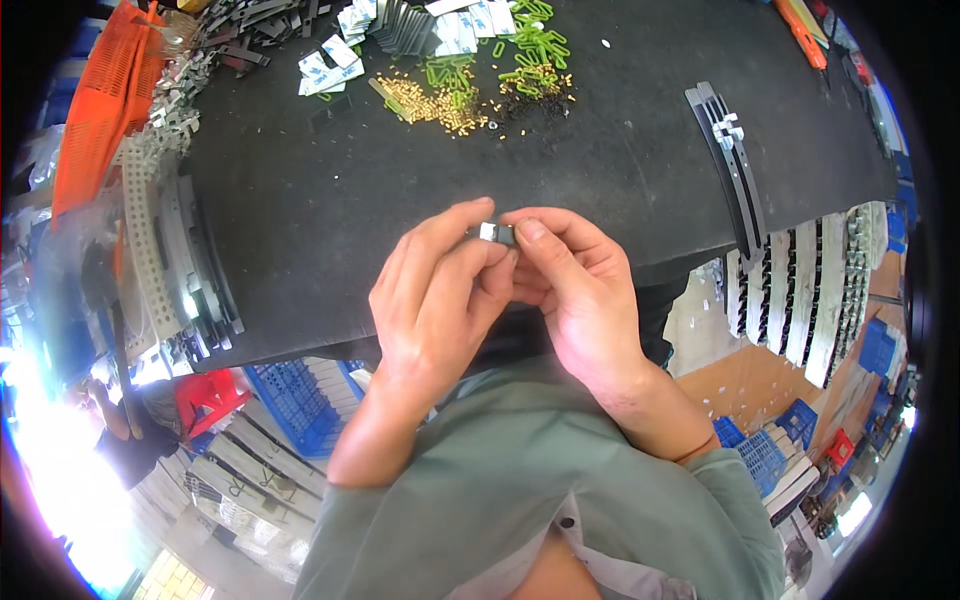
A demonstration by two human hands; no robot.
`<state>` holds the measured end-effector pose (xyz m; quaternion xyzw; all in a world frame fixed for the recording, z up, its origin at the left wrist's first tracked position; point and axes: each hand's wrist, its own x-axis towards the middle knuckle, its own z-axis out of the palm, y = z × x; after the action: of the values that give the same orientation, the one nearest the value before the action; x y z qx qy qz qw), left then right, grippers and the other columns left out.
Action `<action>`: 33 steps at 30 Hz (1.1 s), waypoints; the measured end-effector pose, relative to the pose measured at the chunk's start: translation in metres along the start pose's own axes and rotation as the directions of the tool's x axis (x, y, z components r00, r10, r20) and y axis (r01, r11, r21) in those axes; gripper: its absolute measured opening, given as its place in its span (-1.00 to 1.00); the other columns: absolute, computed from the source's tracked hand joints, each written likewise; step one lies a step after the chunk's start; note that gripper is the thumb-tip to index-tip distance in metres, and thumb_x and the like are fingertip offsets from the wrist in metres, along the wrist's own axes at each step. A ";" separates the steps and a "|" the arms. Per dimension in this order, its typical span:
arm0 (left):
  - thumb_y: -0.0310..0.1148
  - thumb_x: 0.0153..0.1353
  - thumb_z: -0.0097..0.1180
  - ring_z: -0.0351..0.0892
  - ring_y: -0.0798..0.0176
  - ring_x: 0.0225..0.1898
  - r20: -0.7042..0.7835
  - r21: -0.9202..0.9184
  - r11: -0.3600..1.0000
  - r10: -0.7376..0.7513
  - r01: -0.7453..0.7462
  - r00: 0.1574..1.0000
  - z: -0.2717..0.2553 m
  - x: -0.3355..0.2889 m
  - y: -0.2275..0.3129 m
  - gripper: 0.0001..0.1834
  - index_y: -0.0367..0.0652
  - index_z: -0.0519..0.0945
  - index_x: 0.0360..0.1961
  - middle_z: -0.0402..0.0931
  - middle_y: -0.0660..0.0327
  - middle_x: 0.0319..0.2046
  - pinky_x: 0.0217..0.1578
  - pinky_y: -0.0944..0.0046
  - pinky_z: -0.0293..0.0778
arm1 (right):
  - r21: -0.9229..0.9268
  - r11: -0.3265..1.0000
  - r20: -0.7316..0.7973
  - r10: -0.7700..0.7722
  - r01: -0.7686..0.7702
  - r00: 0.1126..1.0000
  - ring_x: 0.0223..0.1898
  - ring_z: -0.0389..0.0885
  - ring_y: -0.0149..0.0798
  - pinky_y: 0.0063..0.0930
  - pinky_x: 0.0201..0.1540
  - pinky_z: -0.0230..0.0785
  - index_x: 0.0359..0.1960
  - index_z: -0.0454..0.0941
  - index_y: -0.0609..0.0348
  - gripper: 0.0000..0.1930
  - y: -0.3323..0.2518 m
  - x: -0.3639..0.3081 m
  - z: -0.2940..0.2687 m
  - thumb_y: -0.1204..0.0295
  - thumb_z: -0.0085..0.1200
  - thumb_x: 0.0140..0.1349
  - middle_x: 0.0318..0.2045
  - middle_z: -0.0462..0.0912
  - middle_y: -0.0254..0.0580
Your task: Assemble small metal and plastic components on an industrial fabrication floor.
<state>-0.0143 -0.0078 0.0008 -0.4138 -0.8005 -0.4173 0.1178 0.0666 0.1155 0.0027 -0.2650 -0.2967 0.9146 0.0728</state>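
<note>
Near the front edge of the black work table [600, 160], a small part [497, 233], silver on one end and dark on the other, is pinched between my two hands. My left hand [428, 285] grips it from the left with thumb and forefinger. From the right, the thumb and fingers of my right hand [585, 290] close on the dark end. Fingertips cover part of the piece, so its exact kind is hidden. Beyond the hands lie small brass-coloured pins [445, 108], a patch of tiny black bits [535, 102] and green oval loops [538, 45].
Long dark metal strips with silver clips [728, 150] lie at the right. Dark metal pieces [405, 28] and white-blue packets [330, 70] are piled at the back. Orange mesh [105, 90] and metal strips [205, 270] line the left. A person [140, 430] and blue crates [295, 405] are beyond the table.
</note>
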 end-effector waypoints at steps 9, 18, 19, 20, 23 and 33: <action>-0.65 0.09 0.32 0.70 0.06 -0.24 0.055 -0.206 0.952 -0.222 0.229 0.974 -0.009 -0.002 -0.010 -0.78 -0.23 0.67 -0.21 0.64 0.03 -0.15 -0.26 0.22 0.63 | -0.086 0.996 0.023 0.041 -0.039 0.999 -0.15 0.76 -0.23 -0.31 -0.02 0.68 0.06 0.55 0.37 -0.74 0.005 0.001 0.005 0.45 0.09 0.44 -0.18 0.73 -0.07; -0.67 0.27 0.19 0.65 0.32 -0.15 0.345 -0.591 0.560 -0.476 0.581 0.809 -0.022 0.000 -0.002 -0.79 -0.27 0.72 -0.11 0.57 0.15 -0.11 -0.16 0.36 0.60 | -0.449 0.886 0.153 -0.050 0.114 0.987 -0.17 0.75 -0.27 -0.41 -0.10 0.69 0.09 0.57 0.41 -0.69 -0.004 0.010 -0.010 0.67 0.17 0.31 -0.15 0.72 0.00; -0.65 0.28 0.18 0.65 0.30 -0.15 0.368 -0.577 0.574 -0.453 0.581 0.812 -0.025 0.003 -0.004 -0.79 -0.27 0.71 -0.09 0.58 0.13 -0.10 -0.15 0.34 0.60 | -0.506 0.845 0.182 -0.093 0.174 0.979 -0.19 0.74 -0.29 -0.43 -0.11 0.68 0.05 0.58 0.42 -0.72 -0.004 0.011 -0.009 0.67 0.16 0.31 -0.16 0.73 -0.01; -0.63 0.29 0.17 0.66 0.28 -0.15 0.391 -0.564 0.587 -0.429 0.580 0.814 -0.029 0.007 -0.006 -0.79 -0.27 0.70 -0.07 0.59 0.11 -0.10 -0.14 0.32 0.60 | -0.504 0.843 0.198 -0.100 0.189 0.975 -0.19 0.74 -0.29 -0.43 -0.11 0.68 0.05 0.58 0.42 -0.72 0.000 0.012 -0.008 0.67 0.16 0.31 -0.16 0.73 -0.01; -0.56 0.30 0.19 0.67 0.23 -0.15 0.408 -0.452 0.763 -0.283 0.462 0.868 -0.045 0.024 -0.026 -0.76 -0.26 0.68 -0.02 0.61 0.07 -0.11 -0.12 0.25 0.60 | -0.548 0.762 0.217 -0.269 0.345 0.938 -0.24 0.73 -0.33 -0.47 -0.12 0.64 -0.03 0.60 0.42 -0.81 0.012 0.021 -0.010 0.68 0.10 0.35 -0.14 0.72 -0.08; -0.03 0.27 0.22 0.67 0.03 -0.09 -0.415 0.376 0.701 -0.458 0.606 0.786 -0.058 0.117 -0.249 -0.46 -0.26 0.55 0.09 0.65 0.03 -0.09 -0.05 0.11 0.52 | -0.680 0.556 0.394 -0.272 0.478 0.878 -0.27 0.72 -0.39 -0.53 -0.16 0.60 -0.10 0.61 0.35 -0.83 0.016 0.024 -0.012 0.69 0.12 0.30 -0.18 0.74 -0.11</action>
<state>-0.2862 -0.0631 -0.0424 -0.0519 -0.9381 -0.2722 0.2076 0.0524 0.1152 -0.0254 -0.0862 -0.7087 0.6912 0.1123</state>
